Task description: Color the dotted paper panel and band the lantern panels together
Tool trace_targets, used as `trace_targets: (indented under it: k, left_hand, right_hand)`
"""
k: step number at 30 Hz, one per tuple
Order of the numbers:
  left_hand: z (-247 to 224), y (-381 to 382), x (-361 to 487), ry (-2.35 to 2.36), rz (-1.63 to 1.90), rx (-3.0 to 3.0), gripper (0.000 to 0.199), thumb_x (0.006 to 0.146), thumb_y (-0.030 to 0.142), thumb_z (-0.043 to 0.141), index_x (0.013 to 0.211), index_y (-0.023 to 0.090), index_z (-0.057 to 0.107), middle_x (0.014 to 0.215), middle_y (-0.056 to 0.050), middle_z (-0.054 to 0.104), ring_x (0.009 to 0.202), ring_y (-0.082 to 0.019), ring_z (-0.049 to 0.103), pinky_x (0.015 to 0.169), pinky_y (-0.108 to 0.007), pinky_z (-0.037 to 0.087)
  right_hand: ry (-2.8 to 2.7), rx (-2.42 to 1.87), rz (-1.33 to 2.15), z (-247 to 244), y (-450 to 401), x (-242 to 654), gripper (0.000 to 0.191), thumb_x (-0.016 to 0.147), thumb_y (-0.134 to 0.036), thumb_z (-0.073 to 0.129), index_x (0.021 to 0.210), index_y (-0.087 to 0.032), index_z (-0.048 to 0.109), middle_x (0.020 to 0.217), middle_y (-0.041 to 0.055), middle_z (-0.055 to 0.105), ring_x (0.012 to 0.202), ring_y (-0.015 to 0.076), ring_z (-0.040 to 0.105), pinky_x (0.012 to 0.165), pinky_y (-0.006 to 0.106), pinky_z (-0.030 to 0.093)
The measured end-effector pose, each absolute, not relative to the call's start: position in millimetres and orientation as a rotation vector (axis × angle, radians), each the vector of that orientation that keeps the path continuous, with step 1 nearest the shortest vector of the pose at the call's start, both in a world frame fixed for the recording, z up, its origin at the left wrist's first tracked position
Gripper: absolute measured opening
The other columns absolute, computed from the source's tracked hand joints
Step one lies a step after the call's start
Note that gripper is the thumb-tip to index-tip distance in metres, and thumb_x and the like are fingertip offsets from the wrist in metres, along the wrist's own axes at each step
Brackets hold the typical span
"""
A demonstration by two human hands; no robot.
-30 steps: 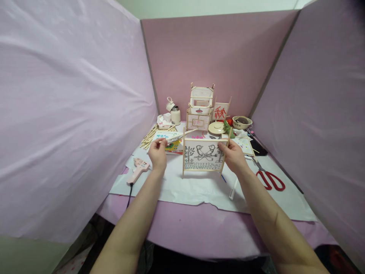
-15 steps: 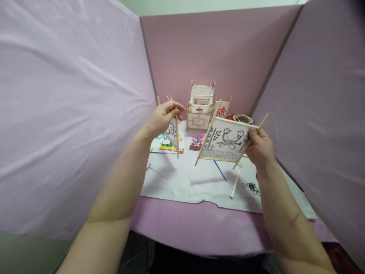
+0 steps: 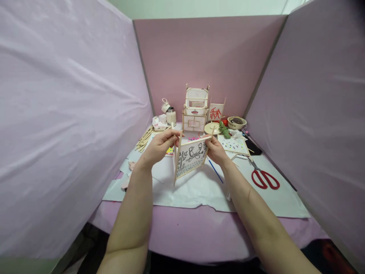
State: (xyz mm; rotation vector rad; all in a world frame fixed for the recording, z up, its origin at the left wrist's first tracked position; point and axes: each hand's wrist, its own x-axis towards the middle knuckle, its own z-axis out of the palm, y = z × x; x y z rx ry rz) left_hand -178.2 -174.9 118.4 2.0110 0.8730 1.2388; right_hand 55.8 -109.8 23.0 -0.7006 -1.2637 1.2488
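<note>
My right hand (image 3: pixel 217 149) grips the upper right corner of a stick-framed panel (image 3: pixel 191 156) with two birds drawn in black on it. My left hand (image 3: pixel 159 147) is closed on a second stick-framed panel (image 3: pixel 175 158), which is seen nearly edge-on, right beside the bird panel's left stick. Both panels hang above the white sheet, tilted, their left and right sticks close together. Whether the two frames touch is hard to tell. Behind them stands a small structure of sticks and white panels (image 3: pixel 195 120).
Red-handled scissors (image 3: pixel 265 179) lie at the right, a blue stick (image 3: pixel 215 171) near the middle. Farther back are a bundle of sticks (image 3: pixel 145 139), a jar (image 3: pixel 171 116), a bowl (image 3: pixel 237 122), a dotted panel (image 3: pixel 234 144) and a panel with a red character (image 3: pixel 216 112).
The hands have come together, my right hand moving left with the bird panel until it is beside the left one. The scissors and more of the table now show.
</note>
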Motion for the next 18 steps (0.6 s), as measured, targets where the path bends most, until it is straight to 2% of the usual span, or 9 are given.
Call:
trace_targets:
  k: [3, 9, 18]
  left_hand:
    - [120, -180, -179, 0.858, 1.213, 2.002, 0.022, 0.09, 0.028, 0.05, 0.102, 0.02, 0.068, 0.078, -0.004, 0.063, 0.077, -0.016, 0.06, 0.071, -0.029, 0.049]
    - [118, -178, -181, 0.911, 1.14, 2.06, 0.024, 0.089, 0.029, 0.052, 0.102, 0.022, 0.071, 0.096, -0.006, 0.066, 0.083, -0.017, 0.059, 0.068, -0.027, 0.048]
    - [117, -179, -186, 0.942, 1.171, 2.046, 0.022, 0.087, 0.025, 0.055, 0.102, 0.022, 0.071, 0.094, -0.006, 0.065, 0.077, -0.015, 0.058, 0.067, -0.026, 0.048]
  right_hand:
    - [-1.336, -0.746, 1.206, 24, -103, 69, 0.042, 0.071, -0.061, 0.066, 0.092, -0.026, 0.056, 0.078, -0.0016, 0.06, 0.07, 0.0165, 0.055, 0.067, 0.03, 0.048]
    - [-1.43, -0.814, 1.117, 24, -96, 87, 0.039, 0.075, -0.059, 0.063, 0.092, -0.025, 0.059, 0.078, -0.0021, 0.056, 0.066, 0.014, 0.05, 0.06, 0.025, 0.043]
    - [-1.406, -0.823, 1.01, 15, -91, 68, 0.037, 0.076, -0.059, 0.06, 0.09, -0.025, 0.059, 0.076, -0.0021, 0.055, 0.068, 0.0147, 0.049, 0.065, 0.026, 0.042]
